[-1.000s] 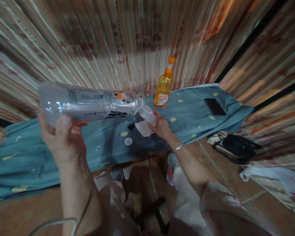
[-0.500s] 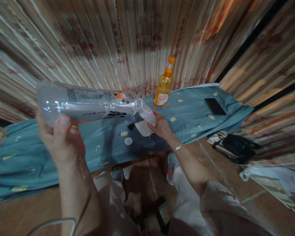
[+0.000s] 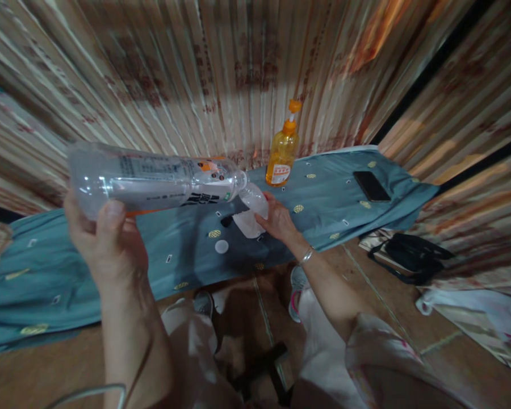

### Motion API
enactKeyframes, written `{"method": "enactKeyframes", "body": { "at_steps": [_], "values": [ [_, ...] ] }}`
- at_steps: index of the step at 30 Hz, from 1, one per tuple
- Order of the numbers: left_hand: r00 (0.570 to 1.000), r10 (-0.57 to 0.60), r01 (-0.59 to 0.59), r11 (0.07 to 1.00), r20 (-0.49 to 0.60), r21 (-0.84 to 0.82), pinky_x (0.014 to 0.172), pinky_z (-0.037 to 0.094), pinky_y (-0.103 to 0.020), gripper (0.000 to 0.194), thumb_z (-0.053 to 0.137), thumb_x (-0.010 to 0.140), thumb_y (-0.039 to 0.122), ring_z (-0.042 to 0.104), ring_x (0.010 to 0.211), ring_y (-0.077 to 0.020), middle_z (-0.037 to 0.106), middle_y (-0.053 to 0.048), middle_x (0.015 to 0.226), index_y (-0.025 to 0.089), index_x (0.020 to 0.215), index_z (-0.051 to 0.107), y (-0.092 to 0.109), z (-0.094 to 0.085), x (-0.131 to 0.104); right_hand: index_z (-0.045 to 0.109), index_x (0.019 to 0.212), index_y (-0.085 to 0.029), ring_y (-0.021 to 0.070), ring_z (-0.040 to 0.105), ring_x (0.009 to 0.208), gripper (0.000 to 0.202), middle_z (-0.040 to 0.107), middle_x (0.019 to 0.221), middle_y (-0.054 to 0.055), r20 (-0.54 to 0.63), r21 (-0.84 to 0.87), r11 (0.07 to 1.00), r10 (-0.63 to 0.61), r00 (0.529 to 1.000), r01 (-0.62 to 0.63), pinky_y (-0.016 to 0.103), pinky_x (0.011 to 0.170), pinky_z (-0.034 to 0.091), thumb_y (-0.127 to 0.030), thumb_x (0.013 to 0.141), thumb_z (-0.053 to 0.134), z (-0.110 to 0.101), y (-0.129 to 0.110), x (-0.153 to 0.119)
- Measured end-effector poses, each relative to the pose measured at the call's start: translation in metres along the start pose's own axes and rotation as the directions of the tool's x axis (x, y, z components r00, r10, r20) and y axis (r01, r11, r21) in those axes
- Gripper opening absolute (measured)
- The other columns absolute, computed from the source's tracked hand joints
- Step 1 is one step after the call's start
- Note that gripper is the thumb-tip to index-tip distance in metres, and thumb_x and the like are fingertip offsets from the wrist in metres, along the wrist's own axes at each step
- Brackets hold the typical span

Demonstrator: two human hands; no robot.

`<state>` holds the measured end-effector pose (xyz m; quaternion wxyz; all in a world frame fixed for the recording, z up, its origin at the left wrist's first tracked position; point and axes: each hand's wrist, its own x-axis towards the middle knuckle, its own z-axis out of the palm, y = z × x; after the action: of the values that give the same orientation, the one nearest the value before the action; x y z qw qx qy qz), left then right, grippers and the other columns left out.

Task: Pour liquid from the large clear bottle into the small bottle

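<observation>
My left hand (image 3: 111, 238) is wrapped round the base of a large clear plastic bottle (image 3: 153, 179) with a printed label. The bottle lies nearly level in the air, its mouth pointing right. Right at that mouth is a small clear plastic container (image 3: 254, 200), pinched in the fingers of my right hand (image 3: 281, 218). Whether it is a cup or a small bottle, I cannot tell. Under it on the cloth is a white flat piece (image 3: 247, 224), with a small black thing (image 3: 227, 220) at its left. A round white cap (image 3: 222, 246) lies nearer to me.
An orange pump bottle (image 3: 281, 156) stands at the back of the blue-green cloth (image 3: 323, 199). A black phone (image 3: 371, 186) lies to its right. Behind hangs a striped curtain (image 3: 174, 74). A black bag (image 3: 413, 255) is on the floor at right.
The large bottle has shifted very slightly to the right in view. Both hands keep their holds, and the bottle mouth stays at the small container.
</observation>
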<state>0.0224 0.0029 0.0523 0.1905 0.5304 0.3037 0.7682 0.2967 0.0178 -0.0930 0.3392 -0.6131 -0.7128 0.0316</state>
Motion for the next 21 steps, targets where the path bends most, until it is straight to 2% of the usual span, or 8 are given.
{"method": "enactKeyframes", "body": {
  "at_steps": [4, 6, 9, 13, 18, 21],
  "values": [
    [1.000, 0.009, -0.009, 0.998, -0.002, 0.055, 0.110, 0.036, -0.057, 0.054, 0.077, 0.047, 0.058, 0.061, 0.101, -0.0268, 0.062, 0.000, 0.093, 0.029, 0.092, 0.067, 0.0003, 0.0018, 0.0000, 0.037, 0.144, -0.004, 0.0334, 0.063, 0.116, 0.069, 0.061, 0.128, 0.026, 0.014, -0.013, 1.000, 0.002, 1.000, -0.002, 0.049, 0.101, 0.052, -0.034, 0.087, 0.064, -0.0004, 0.0001, 0.0002],
    [1.000, 0.005, -0.005, 0.997, -0.003, 0.076, 0.109, 0.038, -0.056, 0.055, 0.075, 0.047, 0.060, 0.061, 0.099, -0.0259, 0.062, -0.001, 0.095, 0.029, 0.092, 0.067, 0.0007, 0.0028, 0.0000, 0.037, 0.144, -0.006, 0.0329, 0.063, 0.116, 0.069, 0.061, 0.128, 0.025, 0.011, -0.007, 1.000, 0.006, 1.000, -0.006, 0.049, 0.101, 0.052, -0.033, 0.087, 0.065, -0.0003, 0.0007, 0.0002],
    [1.000, 0.001, -0.001, 0.998, -0.010, 0.069, 0.106, 0.040, -0.056, 0.053, 0.075, 0.048, 0.057, 0.061, 0.093, -0.0242, 0.060, -0.001, 0.092, 0.028, 0.092, 0.067, 0.0006, 0.0033, 0.0007, 0.037, 0.144, -0.011, 0.0313, 0.063, 0.116, 0.069, 0.062, 0.129, 0.022, 0.007, 0.011, 1.000, 0.008, 1.000, -0.008, 0.049, 0.101, 0.052, -0.028, 0.085, 0.066, -0.0006, 0.0010, 0.0002],
    [1.000, 0.011, -0.011, 0.999, 0.001, 0.049, 0.105, 0.041, -0.056, 0.051, 0.076, 0.049, 0.053, 0.060, 0.088, -0.0221, 0.057, 0.000, 0.087, 0.027, 0.092, 0.067, -0.0011, 0.0022, 0.0028, 0.037, 0.143, -0.009, 0.0322, 0.064, 0.111, 0.070, 0.065, 0.124, 0.022, 0.014, 0.007, 1.000, 0.016, 1.000, -0.017, 0.049, 0.099, 0.053, -0.023, 0.082, 0.068, -0.0021, -0.0004, 0.0005],
    [1.000, -0.007, 0.007, 0.999, -0.001, 0.031, 0.107, 0.041, -0.053, 0.053, 0.079, 0.046, 0.055, 0.061, 0.092, -0.0215, 0.060, 0.000, 0.091, 0.027, 0.090, 0.068, -0.0017, 0.0010, 0.0060, 0.038, 0.141, -0.009, 0.0327, 0.065, 0.110, 0.068, 0.065, 0.123, 0.022, 0.019, 0.002, 1.000, 0.022, 1.000, -0.022, 0.048, 0.097, 0.053, -0.024, 0.081, 0.068, -0.0022, -0.0002, 0.0008],
    [0.999, -0.010, 0.006, 0.997, 0.050, 0.077, 0.106, 0.043, -0.053, 0.055, 0.078, 0.047, 0.060, 0.062, 0.095, -0.0228, 0.061, 0.000, 0.093, 0.029, 0.092, 0.068, -0.0027, -0.0010, 0.0088, 0.038, 0.141, -0.008, 0.0321, 0.064, 0.112, 0.067, 0.064, 0.125, 0.023, 0.013, 0.007, 1.000, 0.006, 1.000, -0.006, 0.048, 0.099, 0.052, -0.026, 0.083, 0.067, -0.0010, 0.0019, 0.0008]
  ]
}}
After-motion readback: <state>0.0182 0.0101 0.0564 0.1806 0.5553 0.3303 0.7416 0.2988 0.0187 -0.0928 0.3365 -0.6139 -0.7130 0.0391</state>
